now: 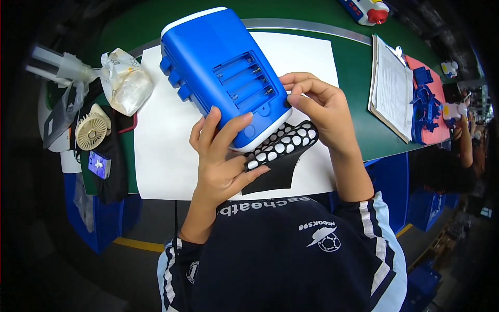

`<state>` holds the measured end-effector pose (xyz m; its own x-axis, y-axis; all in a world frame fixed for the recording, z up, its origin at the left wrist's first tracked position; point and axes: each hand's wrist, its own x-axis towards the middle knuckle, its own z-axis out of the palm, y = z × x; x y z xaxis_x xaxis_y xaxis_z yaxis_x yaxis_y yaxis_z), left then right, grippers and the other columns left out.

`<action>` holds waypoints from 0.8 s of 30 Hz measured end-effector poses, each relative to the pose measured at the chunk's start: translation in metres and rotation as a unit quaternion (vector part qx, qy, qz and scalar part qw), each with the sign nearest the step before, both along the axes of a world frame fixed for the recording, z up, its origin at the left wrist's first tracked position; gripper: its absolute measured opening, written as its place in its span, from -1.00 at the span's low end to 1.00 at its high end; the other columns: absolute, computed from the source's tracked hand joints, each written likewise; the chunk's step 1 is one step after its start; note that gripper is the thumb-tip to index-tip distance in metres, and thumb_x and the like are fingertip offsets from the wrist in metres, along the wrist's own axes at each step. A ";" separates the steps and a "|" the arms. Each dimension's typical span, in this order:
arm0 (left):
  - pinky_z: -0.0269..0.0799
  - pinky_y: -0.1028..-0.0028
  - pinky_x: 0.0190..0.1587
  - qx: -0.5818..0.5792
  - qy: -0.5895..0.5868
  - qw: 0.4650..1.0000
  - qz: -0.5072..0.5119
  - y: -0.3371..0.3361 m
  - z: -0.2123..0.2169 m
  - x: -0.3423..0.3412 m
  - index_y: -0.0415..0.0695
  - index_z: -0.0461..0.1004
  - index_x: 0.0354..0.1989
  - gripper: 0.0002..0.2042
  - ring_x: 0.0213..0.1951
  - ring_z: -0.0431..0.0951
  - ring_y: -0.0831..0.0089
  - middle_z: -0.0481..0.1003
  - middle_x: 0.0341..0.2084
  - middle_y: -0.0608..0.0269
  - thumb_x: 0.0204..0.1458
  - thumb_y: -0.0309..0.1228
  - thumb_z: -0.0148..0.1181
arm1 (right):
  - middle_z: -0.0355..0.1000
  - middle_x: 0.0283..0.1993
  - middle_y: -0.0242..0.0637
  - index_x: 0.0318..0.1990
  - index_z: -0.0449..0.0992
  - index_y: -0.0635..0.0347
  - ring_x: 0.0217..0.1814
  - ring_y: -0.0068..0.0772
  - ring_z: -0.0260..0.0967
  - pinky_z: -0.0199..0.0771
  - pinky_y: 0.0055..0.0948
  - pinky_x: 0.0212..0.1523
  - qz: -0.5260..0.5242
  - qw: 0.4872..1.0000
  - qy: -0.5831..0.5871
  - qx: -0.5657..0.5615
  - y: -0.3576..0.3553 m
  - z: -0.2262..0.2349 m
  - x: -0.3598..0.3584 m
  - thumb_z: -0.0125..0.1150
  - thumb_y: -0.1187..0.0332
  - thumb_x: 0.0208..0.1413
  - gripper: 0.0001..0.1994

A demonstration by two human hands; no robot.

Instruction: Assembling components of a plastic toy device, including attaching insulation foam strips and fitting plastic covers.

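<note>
While the person's dark jersey fills the near edge, the left hand (221, 161) rises from it with its fingers wrapped on the lower end of a blue plastic housing (221, 70), thumb pressed onto a black perforated sheet (283, 145) that lies beneath that end. The right hand (319, 106) curls over the housing's lower right corner, fingertips closed on its edge just beside the open battery compartment (247, 80). That compartment is a shallow recess with four empty slots, small metal contacts showing in them; no cover sits on it. The housing is held tilted above a large white paper sheet (166, 130) spread on the green table (358, 67), its rounded white-trimmed top pointing away.

To the left, near the sheet's edge, lie a small beige handheld fan (92, 130), a dark pouch (112, 166) and a crumpled clear plastic bag (127, 83) holding something pale; what it is cannot be told. Farther right stands a clipboard with papers (390, 86), and beyond it a red tray (434, 104) carrying loose blue plastic parts. At the far edge rests a white and blue toy piece with a red cap (369, 9).
</note>
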<state>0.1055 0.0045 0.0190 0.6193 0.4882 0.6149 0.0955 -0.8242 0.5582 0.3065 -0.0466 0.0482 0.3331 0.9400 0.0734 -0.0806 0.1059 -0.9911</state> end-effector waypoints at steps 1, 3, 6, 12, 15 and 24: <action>-0.23 0.19 0.14 -0.002 -0.001 1.000 0.001 0.000 -0.001 0.000 -0.18 0.36 -0.89 -0.63 0.25 -0.09 0.14 0.34 0.01 0.17 -0.35 -0.17 0.31 | 0.37 -0.11 -0.15 -0.47 0.46 0.29 -0.14 -0.43 0.31 0.29 -0.52 -0.11 -0.001 1.000 0.011 0.005 0.000 -0.001 0.000 0.13 0.46 -0.06 -0.92; -0.22 0.19 0.14 -0.003 -0.001 1.000 0.001 -0.001 -0.003 -0.001 -0.18 0.37 -0.88 -0.63 0.25 -0.09 0.13 0.34 0.01 0.16 -0.35 -0.17 0.31 | 0.36 -0.11 -0.15 -0.46 0.46 0.29 -0.14 -0.44 0.31 0.29 -0.52 -0.11 -0.002 1.000 0.007 0.007 0.000 -0.003 -0.001 0.13 0.46 -0.06 -0.93; -0.25 0.16 0.17 -0.009 0.006 1.000 0.006 -0.002 -0.006 -0.004 -0.19 0.40 -0.86 -0.65 0.26 -0.11 0.12 0.33 0.01 0.15 -0.36 -0.17 0.31 | 0.36 -0.11 -0.16 -0.46 0.45 0.29 -0.13 -0.44 0.31 0.30 -0.53 -0.11 -0.002 1.000 0.006 0.011 -0.001 -0.004 -0.002 0.13 0.48 -0.05 -0.94; -0.37 0.09 0.21 -0.020 0.019 1.000 0.001 -0.003 -0.008 -0.009 -0.19 0.43 -0.80 -0.69 0.27 -0.15 0.09 0.32 0.03 0.13 -0.35 -0.20 0.31 | 0.35 -0.10 -0.17 -0.46 0.45 0.28 -0.12 -0.44 0.32 0.31 -0.52 -0.09 -0.002 1.000 0.017 0.005 -0.001 -0.004 -0.006 0.13 0.50 -0.06 -0.96; -0.38 0.07 0.22 -0.028 0.025 0.999 0.000 -0.004 -0.007 -0.010 -0.19 0.44 -0.79 -0.70 0.27 -0.16 0.09 0.31 0.03 0.14 -0.33 -0.20 0.30 | 0.34 -0.10 -0.16 -0.46 0.45 0.28 -0.11 -0.44 0.31 0.32 -0.53 -0.10 0.000 1.000 0.022 0.006 -0.001 -0.004 -0.007 0.13 0.50 -0.06 -0.96; -0.35 0.05 0.22 -0.023 0.026 0.999 -0.001 -0.003 -0.007 -0.012 -0.18 0.44 -0.78 -0.70 0.28 -0.16 0.10 0.31 0.03 0.15 -0.33 -0.20 0.30 | 0.32 -0.09 -0.17 -0.45 0.45 0.29 -0.12 -0.45 0.31 0.33 -0.54 -0.11 0.005 1.000 0.018 0.006 -0.001 -0.005 -0.009 0.13 0.53 -0.06 -0.97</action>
<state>0.0931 0.0017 0.0123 0.6505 0.5142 0.5590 0.1238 -0.7980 0.5899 0.2977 -0.0479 0.0436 0.3270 0.9423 0.0717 -0.1178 0.1159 -0.9862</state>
